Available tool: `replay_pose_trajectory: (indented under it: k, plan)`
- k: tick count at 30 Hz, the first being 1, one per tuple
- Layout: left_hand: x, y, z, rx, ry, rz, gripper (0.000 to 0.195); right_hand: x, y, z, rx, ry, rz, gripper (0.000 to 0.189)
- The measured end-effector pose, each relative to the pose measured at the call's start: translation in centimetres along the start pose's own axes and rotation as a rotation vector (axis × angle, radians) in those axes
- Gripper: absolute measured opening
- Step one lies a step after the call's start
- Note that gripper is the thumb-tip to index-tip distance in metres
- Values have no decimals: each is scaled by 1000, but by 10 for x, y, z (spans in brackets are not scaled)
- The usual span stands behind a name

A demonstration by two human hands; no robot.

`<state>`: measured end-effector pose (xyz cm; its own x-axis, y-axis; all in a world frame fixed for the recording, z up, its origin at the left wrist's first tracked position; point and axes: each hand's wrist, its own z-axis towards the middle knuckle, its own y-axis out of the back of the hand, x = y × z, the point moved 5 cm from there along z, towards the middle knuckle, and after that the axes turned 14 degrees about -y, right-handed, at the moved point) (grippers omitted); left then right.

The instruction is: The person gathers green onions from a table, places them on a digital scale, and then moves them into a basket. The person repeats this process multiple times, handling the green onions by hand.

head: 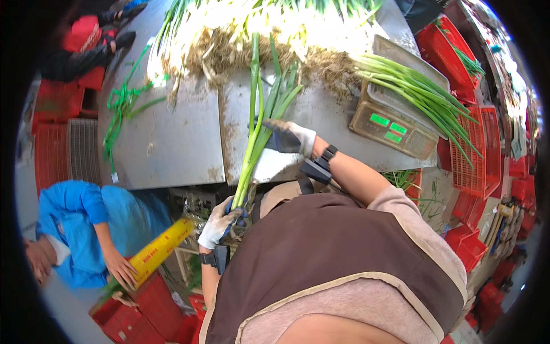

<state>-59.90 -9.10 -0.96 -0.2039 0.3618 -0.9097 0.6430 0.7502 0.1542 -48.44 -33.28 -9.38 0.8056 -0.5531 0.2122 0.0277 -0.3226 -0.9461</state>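
My left hand, in a white glove with a dark palm, grips the lower end of a few green onions in front of my apron. Their stalks slant up over the front edge of the metal table. My right hand, gloved the same way, closes around the leaves farther up; some of its fingers are hidden. Beyond it lies a large heap of green onions, roots facing me. To the right, a bundle of green onions rests on the tray of a digital scale with lit green displays.
Green plastic ties lie on the table's left part. At lower left a person in blue handles a yellow roll above a red crate. Red crates stand to the right. Another person's dark sleeve is at upper left.
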Motion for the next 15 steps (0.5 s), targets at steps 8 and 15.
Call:
replay_pose_trajectory:
  k: [8,15]
  plan:
    - [31,-12,-57,-293,134,-248,54,-49,3,33,61,-186,37,38]
    - [31,-1,-37,-386,1,98,41,-41,-22,9,36,-247,-904,45]
